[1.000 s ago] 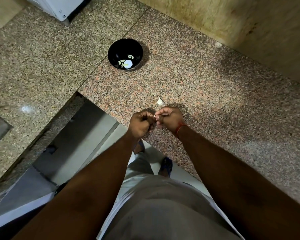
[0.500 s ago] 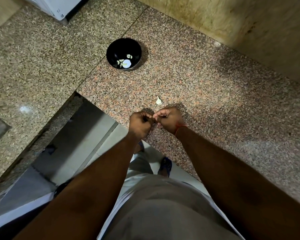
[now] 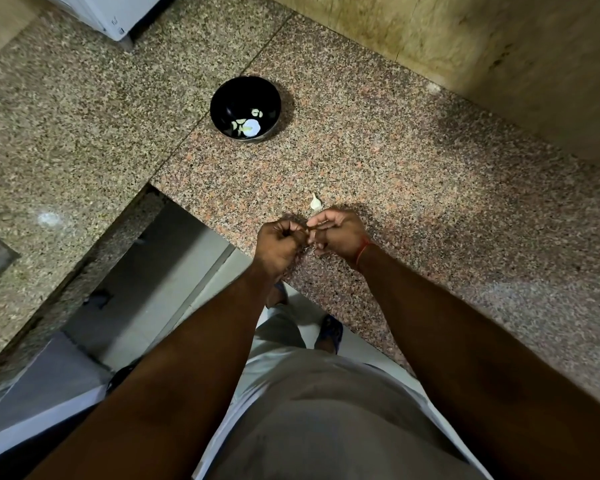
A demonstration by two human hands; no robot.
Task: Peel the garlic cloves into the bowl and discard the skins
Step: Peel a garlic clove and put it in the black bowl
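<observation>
One head-worn wide-angle view looks steeply down from above the person's own forearms. It faces forward over the granite worktop (image 3: 413,188) toward the wall (image 3: 499,46), with floor (image 3: 174,271) visible below its edge.

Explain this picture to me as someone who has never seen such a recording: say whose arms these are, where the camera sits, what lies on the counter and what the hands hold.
No machine here: a person wears one wide-angle camera on the head, looking down at their own arms. The left hand and right hand meet over the edge of a speckled granite counter, fingers curled, pinching something small between them; it is mostly hidden, probably a garlic clove being peeled. Just beyond the hands a single pale garlic piece lies on the counter. Farther away stands a black bowl holding a few pale pieces. A red thread circles the right wrist.
</observation>
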